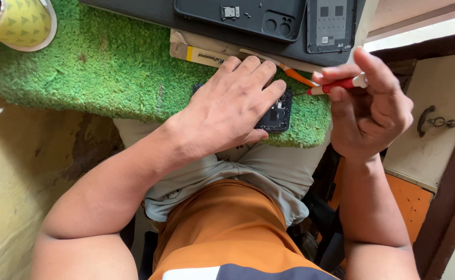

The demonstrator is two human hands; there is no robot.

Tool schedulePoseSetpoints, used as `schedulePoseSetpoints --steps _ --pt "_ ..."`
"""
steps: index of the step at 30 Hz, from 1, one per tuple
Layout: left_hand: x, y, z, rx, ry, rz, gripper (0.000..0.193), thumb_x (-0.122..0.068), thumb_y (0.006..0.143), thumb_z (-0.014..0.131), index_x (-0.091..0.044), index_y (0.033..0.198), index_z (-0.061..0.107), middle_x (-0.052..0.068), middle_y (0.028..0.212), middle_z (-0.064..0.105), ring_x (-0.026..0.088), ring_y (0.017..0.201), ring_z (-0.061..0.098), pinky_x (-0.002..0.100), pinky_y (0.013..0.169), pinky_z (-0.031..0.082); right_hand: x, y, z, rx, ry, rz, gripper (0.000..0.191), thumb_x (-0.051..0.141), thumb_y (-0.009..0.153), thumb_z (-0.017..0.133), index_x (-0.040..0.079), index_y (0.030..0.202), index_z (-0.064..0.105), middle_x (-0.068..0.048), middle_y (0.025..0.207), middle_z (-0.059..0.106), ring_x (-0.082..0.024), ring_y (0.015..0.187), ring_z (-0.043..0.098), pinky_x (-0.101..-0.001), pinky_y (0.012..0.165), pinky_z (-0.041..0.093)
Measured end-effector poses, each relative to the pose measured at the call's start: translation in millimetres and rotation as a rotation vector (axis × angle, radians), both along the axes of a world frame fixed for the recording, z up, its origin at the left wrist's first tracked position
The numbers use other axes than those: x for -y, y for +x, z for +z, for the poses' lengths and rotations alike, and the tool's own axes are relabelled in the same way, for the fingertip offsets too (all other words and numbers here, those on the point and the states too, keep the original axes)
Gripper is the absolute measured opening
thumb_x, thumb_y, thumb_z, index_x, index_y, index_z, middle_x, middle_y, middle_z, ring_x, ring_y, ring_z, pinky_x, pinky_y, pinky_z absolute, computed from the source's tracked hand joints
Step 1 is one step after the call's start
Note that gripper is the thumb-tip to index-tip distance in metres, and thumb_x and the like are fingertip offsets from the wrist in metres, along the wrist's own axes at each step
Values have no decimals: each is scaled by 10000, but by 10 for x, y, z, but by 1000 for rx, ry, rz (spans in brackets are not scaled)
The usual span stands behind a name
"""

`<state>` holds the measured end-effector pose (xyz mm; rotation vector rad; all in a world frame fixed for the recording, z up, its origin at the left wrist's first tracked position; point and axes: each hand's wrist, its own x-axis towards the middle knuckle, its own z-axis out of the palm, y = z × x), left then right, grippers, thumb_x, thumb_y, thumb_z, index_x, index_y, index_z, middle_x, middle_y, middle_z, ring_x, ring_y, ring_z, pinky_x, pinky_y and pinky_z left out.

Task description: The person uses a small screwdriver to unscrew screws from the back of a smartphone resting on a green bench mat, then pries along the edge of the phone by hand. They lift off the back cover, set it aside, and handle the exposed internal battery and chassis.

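Closest to the camera: orange shirt (pixel 227 228) with a dark and white stripe at the bottom, and grey shorts (pixel 269 171) just past it. Saw two bare arms reaching up from both sides of the shirt.

Left hand (pixel 227 111) laid palm down on top of a small black phone (pixel 276 111). Fingers (pixel 256 70) stretched over the far side of the phone, thumb tucked against the near side, gripping it and pressing it down. Phone lying open, with tiny parts showing inside, at the near edge of a fuzzy green mat (pixel 108 67) on the worktop. Mostly hidden under the hand; only the right end showing.

Right hand (pixel 372 114) held up just to the right of the phone. Fingers (pixel 375 67) pinched tight around a red screwdriver (pixel 336 85) with a white end. Thin metal tip pointed left, reaching the right edge of the phone.

Farther back on the mat: flat brown cardboard box (pixel 207 54) with a yellow patch, and an orange tool (pixel 297 77) peeking out beside it. Behind those, a black tray (pixel 150 10) carrying a dark phone back cover (pixel 248 15) and a phone frame (pixel 331 23), side by side. Spotted a few tiny screws on the cover.

Up in the left corner: yellow cup (pixel 23 23) with little green shapes on it. Over on the right: pale drawer (pixel 445 93) with a dark metal handle (pixel 427 120).
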<state>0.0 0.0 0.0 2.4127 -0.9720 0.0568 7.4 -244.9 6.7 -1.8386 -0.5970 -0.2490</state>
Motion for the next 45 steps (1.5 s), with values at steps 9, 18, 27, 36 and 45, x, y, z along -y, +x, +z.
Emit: schedulePoseSetpoints --steps 9,18,27,36,45 --pt "18 18 2 -14 36 0 819 -401 679 889 7 1312 569 231 1357 532 386 1256 492 522 1050 395 36 -8 -37 223 -233 -107 516 -19 929 799 -19 1392 571 -245 1046 670 -253 826 744 -306 718 610" --pt "-13 25 -29 9 -25 1 814 -407 677 887 16 1298 576 239 1340 535 397 1246 499 522 1039 402 123 -46 -170 15 30 -58 356 10 1171 683 -19 1483 513 -220 1191 714 -244 986 767 -312 869 662" --pt "236 102 -21 86 -248 95 179 -76 892 790 -58 912 613 94 936 583 280 919 594 427 870 466 237 -59 -160 6 67 -146 363 44 1221 684 -6 1521 484 -186 1176 677 -219 940 709 -321 875 633" --pt "359 26 -7 58 -397 94 156 -144 898 763 -41 959 663 85 916 608 282 897 603 424 843 462 270 -158 -129 -14 161 -185 412 110 1202 710 -2 1525 480 -164 1164 677 -195 917 712 -304 862 652" --pt "360 61 -12 70 -435 107 113 -95 921 765 -64 903 658 59 859 617 263 867 610 413 837 464 348 -97 -158 12 243 -196 456 172 1189 744 22 1537 492 -150 1140 674 -197 881 696 -290 821 610"
